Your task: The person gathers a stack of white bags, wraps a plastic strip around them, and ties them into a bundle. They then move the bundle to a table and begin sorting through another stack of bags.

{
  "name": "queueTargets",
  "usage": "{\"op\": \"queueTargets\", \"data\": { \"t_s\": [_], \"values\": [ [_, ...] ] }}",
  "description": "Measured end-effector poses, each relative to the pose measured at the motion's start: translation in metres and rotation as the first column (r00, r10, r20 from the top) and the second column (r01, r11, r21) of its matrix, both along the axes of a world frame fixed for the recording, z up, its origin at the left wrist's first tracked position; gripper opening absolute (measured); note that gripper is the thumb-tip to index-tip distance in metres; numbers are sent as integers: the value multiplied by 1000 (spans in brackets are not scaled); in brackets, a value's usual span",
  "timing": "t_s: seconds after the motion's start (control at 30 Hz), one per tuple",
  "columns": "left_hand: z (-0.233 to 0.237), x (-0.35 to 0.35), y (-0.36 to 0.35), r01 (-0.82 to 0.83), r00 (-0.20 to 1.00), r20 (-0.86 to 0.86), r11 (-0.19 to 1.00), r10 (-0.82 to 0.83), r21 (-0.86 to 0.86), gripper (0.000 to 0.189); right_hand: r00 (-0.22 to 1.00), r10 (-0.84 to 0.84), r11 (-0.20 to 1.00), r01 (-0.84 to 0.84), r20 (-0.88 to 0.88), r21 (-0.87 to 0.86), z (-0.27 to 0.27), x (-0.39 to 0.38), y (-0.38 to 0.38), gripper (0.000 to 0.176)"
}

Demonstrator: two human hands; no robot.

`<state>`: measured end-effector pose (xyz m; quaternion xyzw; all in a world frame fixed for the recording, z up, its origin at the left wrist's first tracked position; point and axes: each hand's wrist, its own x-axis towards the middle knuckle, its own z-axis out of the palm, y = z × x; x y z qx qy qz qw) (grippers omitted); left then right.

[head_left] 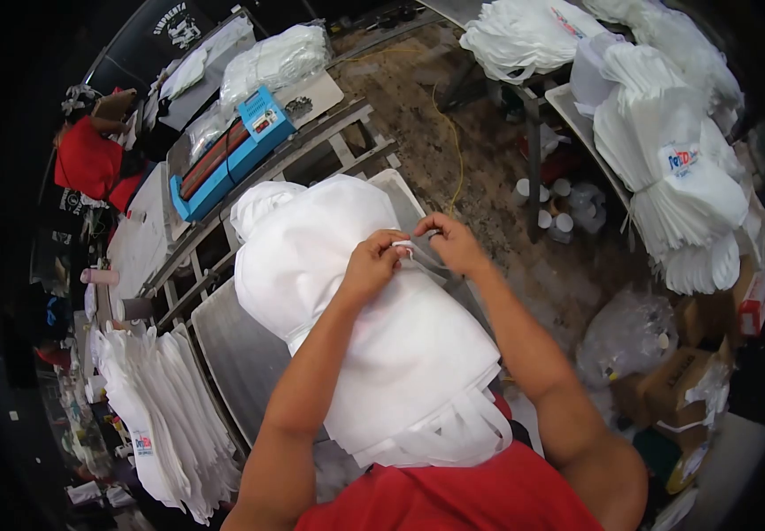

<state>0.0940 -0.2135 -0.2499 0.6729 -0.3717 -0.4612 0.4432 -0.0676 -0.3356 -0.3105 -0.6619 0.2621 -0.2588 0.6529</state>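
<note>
A thick stack of white fabric bags lies across the table in front of me, its handles spilling toward my body. It is drawn in around the middle, as if bound there. Above the stack's right side, my left hand is closed, pinching a thin white strip between thumb and fingers. Just to its right, my right hand has its fingers curled together on what looks like the same strip. The rest of the strip is partly hidden by the hands and the cloth.
A blue heat sealer stands on the slatted table at upper left, near plastic-wrapped packs. Printed white bags hang at lower left. Tied bag bundles lie on the right table. Cardboard boxes and a clear plastic bag sit below.
</note>
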Motion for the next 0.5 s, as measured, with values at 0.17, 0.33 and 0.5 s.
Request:
{"op": "queueTargets", "data": {
  "t_s": [0.17, 0.33, 0.5],
  "values": [
    [-1, -1, -1, -32, 999, -23, 999, 32, 9, 16, 981, 177, 982, -172, -75, 72, 29, -16, -14, 21],
    [-2, -2, -1, -64, 995, -72, 998, 66, 25, 17, 841, 73, 990, -126, -536, -64, 37, -10, -6, 20],
    [-1, -4, -1, -87, 993, -83, 996, 89, 27, 20, 992, 117, 982, -108, 49, -156, -17, 3, 13, 33]
  ]
}}
